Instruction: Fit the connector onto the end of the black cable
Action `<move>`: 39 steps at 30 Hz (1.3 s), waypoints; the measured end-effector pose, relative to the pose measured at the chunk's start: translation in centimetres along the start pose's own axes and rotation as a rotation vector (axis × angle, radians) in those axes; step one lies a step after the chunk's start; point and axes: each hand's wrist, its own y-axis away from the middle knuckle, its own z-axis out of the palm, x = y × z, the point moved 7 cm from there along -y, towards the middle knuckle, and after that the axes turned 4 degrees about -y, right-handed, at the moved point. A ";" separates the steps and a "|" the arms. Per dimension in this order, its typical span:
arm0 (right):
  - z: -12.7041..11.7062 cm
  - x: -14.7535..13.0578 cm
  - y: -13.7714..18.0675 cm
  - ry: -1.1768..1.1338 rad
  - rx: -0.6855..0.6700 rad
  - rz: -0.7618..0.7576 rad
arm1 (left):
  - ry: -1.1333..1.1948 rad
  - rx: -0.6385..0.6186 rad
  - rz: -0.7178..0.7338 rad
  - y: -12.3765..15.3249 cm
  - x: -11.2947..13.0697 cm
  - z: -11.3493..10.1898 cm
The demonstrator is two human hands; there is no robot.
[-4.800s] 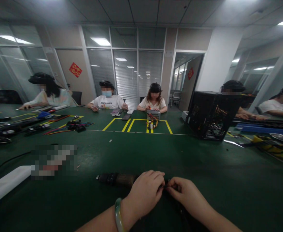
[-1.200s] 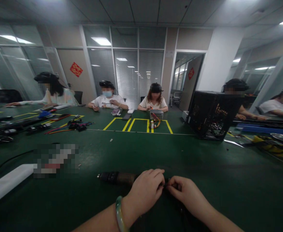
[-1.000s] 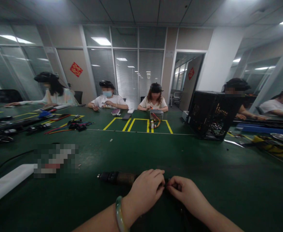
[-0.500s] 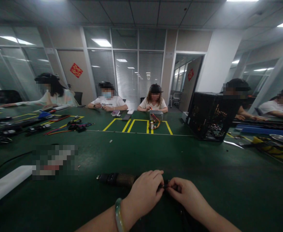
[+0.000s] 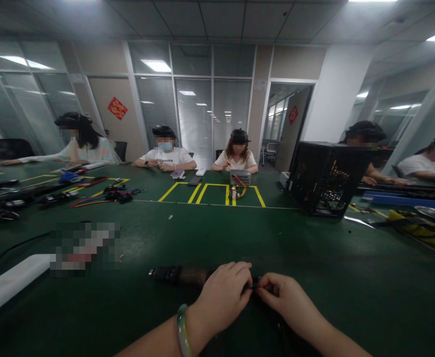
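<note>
A dark electric screwdriver (image 5: 190, 276) with a brownish grip and a metal tip lies on the green table, tip pointing left. My left hand (image 5: 227, 292), a bangle round its wrist, reaches over the tool's rear end with its fingers closed. Close beside it, my right hand (image 5: 282, 292) pinches with thumb and forefinger. Between the two sets of fingertips shows a small dark cord-like piece (image 5: 254, 285), mostly covered; its exact kind is unclear. Below the right hand a dark cable (image 5: 279, 325) runs toward me, hard to make out.
A black computer case (image 5: 325, 178) stands at right. A power supply (image 5: 240, 177) with coloured wires sits ahead. Cables (image 5: 119, 192) and dark parts lie at left, near a long white object (image 5: 15, 282). Several people sit around the table; yellow tape marks it.
My hands and the screwdriver stay practically where they were. Nothing has visibly been picked up or let go.
</note>
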 end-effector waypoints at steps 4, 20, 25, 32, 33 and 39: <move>-0.1 -0.2 0.1 0.002 0.003 -0.006 | 0.001 -0.015 0.000 0.0 0.0 0.1; 0.2 0.8 -0.3 -0.002 0.021 -0.023 | -0.001 -0.017 -0.009 -0.1 -0.1 0.1; 0.2 0.8 -0.3 -0.019 0.005 -0.010 | -0.003 -0.012 0.001 -0.1 0.1 -0.1; 0.0 1.0 -0.3 -0.014 0.006 -0.009 | -0.002 -0.006 0.008 0.0 0.0 0.0; 0.0 1.0 -0.3 -0.016 0.005 -0.008 | -0.006 -0.006 0.009 0.0 0.0 0.0; 0.1 0.7 -0.2 -0.032 0.002 0.002 | -0.020 -0.015 0.032 -0.1 0.2 0.0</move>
